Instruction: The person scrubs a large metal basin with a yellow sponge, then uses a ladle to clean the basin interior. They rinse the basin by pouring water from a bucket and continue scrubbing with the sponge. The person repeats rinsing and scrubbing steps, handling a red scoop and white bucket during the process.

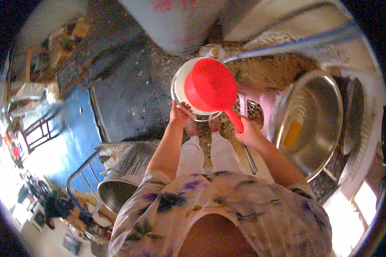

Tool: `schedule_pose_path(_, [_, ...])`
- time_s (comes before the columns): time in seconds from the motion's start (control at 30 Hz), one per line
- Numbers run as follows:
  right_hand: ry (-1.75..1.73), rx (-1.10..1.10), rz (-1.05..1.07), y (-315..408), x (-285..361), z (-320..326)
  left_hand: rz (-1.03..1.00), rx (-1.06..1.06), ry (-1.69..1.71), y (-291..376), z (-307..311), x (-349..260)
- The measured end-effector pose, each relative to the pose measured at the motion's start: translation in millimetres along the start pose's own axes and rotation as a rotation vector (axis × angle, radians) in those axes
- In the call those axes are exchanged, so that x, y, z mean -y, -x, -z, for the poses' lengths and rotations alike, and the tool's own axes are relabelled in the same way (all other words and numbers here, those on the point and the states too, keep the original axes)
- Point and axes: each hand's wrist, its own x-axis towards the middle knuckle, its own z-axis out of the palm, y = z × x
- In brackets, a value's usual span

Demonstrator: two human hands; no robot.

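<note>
A red plastic dipper [210,85] with a straight handle is in my right hand [251,132], whose fingers wrap around the handle. The dipper lies tilted over a white basin [179,84] and hides much of it. What the dipper or basin contains cannot be told. My left hand [179,115] grips the basin's near left rim, thumb and fingertips showing at the edge. Both hands are in front of my body, above my feet.
To the right stands a wide metal pan [318,128] with an orange-yellow patch inside, beside a pink surface [270,110]. A large metal pot [124,189] and a blue tubular frame [71,184] are at lower left. One blue pole [292,46] slants across the upper right.
</note>
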Motion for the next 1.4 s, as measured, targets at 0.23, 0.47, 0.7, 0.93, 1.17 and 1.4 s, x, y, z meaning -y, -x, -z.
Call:
schedule_pose_path(0.23, [-0.1, -0.023, -0.274, 172.4, 6.9, 112.1, 0.012, -0.112, -0.282, -13.3, 3.6, -8.4])
schedule_pose_path(0.47, [-0.192, -0.433, -0.578, 251.5, -56.7, 107.8, -0.041, -0.197, -0.411, -9.7, -28.9, -15.2])
schedule_pose_path(0.7, [-0.703, -0.642, -0.408, 162.4, -177.0, 81.1, -0.095, -0.248, -0.448, -23.1, -48.6, -15.6])
schedule_pose_path(0.93, [-1.021, -0.509, -0.348, 101.3, -230.8, 62.1, -0.116, -0.204, -0.428, -30.3, -57.1, -15.5])
schedule_pose_path(1.17, [-1.636, -0.498, -0.361, 93.0, -251.6, 63.9, -0.158, -0.334, -0.459, -36.4, -64.6, -13.5])
schedule_pose_path(1.4, [-1.781, -0.574, -0.672, 122.4, -303.9, 57.2, -0.182, -0.192, -0.338, -43.8, -38.2, -19.0])
